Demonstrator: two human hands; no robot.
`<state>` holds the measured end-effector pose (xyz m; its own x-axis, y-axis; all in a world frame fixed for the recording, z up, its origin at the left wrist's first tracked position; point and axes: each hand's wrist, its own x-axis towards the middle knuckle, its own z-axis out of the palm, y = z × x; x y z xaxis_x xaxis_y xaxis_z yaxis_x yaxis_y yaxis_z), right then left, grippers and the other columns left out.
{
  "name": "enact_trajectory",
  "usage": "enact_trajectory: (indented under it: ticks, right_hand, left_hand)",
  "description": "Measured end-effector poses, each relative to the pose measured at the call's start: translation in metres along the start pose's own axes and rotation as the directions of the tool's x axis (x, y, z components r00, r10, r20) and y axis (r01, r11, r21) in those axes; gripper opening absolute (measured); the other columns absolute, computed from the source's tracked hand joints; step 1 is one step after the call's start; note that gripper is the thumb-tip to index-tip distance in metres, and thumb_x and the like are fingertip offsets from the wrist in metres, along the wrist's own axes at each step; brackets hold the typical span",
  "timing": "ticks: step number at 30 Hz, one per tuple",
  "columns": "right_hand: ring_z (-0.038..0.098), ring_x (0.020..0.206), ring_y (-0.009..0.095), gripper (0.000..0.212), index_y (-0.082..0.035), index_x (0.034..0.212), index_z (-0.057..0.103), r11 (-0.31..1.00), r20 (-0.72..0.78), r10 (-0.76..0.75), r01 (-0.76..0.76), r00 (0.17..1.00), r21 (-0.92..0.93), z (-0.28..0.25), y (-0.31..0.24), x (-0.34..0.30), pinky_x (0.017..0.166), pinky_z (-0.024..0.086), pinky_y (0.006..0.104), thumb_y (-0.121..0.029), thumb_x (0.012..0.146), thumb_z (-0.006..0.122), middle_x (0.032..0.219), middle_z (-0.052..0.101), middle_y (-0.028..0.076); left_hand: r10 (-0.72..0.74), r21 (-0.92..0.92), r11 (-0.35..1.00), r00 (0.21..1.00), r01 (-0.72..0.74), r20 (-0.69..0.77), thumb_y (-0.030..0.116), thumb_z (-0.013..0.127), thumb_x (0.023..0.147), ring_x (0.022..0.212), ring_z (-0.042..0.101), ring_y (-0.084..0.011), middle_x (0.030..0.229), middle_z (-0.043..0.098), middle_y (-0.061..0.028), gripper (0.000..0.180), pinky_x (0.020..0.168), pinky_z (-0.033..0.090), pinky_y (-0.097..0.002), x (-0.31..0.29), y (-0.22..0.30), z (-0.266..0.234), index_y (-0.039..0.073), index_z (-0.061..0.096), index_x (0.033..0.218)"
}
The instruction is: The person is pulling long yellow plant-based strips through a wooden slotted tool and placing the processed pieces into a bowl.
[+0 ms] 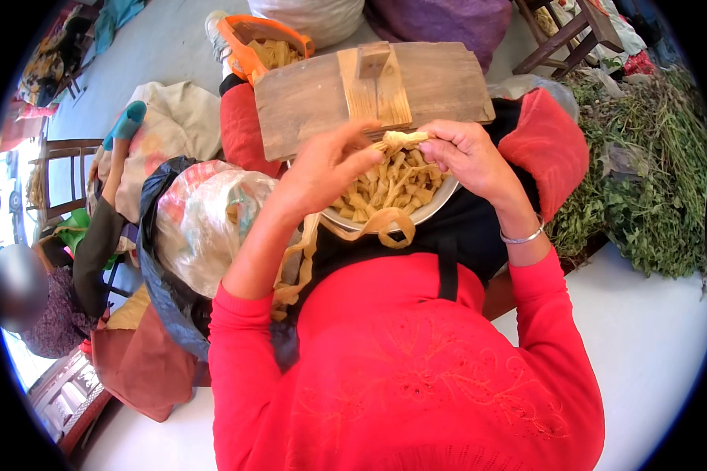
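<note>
The scene is viewed from a single head-worn fisheye camera, aimed steeply downward and close over the lap. The bowl (432, 210) is seen at frame centre; straight edges are bent toward the dark rounded rim.

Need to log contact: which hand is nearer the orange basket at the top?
Left. The left hand is below and a bit right of the orange basket, across the wooden board. The right hand is farther right, holding a yellow strip knot over the bowl.
</note>
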<state>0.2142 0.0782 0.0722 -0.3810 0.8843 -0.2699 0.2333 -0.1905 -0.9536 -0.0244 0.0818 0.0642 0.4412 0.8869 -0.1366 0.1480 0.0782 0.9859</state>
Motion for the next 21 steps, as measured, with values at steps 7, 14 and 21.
enact_trajectory:
  ticks: [7,14,21]
  right_hand:
    - [0.059,0.073,0.016,0.024,-0.003,0.107,0.063,0.880,-0.240,-0.377,0.265,0.895,-0.395,0.018,-0.008,-0.002,0.064,0.048,0.0287,-0.006,0.084,0.066,0.084,0.063,0.008]
    - [0.063,0.080,0.030,0.034,-0.006,0.113,0.062,0.501,0.015,-0.678,0.477,0.735,-0.722,0.023,0.000,0.002,0.068,0.052,0.0364,-0.005,0.080,0.066,0.097,0.065,0.013]
    - [0.058,0.057,0.018,0.009,0.000,0.091,0.065,0.935,-0.216,-0.305,0.248,0.928,-0.255,0.024,0.009,0.026,0.055,0.046,0.0292,-0.008,0.089,0.060,0.066,0.061,0.008]
  left_hand:
    - [-0.134,-0.049,0.989,0.989,0.137,0.065,0.016,0.056,0.095,0.062,0.048,-0.0044,0.073,0.057,0.0012,0.017,0.054,0.040,-0.0201,0.015,0.001,0.009,0.002,0.061,0.103]
    - [-0.187,-0.259,0.942,0.974,0.216,0.131,0.016,0.056,0.096,0.051,0.042,-0.0024,0.072,0.057,0.0014,0.016,0.045,0.034,-0.0171,0.015,-0.004,0.010,0.002,0.062,0.101]
    - [0.096,0.163,0.983,0.993,-0.084,-0.067,0.013,0.057,0.095,0.062,0.041,-0.0042,0.072,0.051,0.0024,0.015,0.054,0.037,-0.0219,0.024,-0.013,0.007,0.000,0.060,0.101]
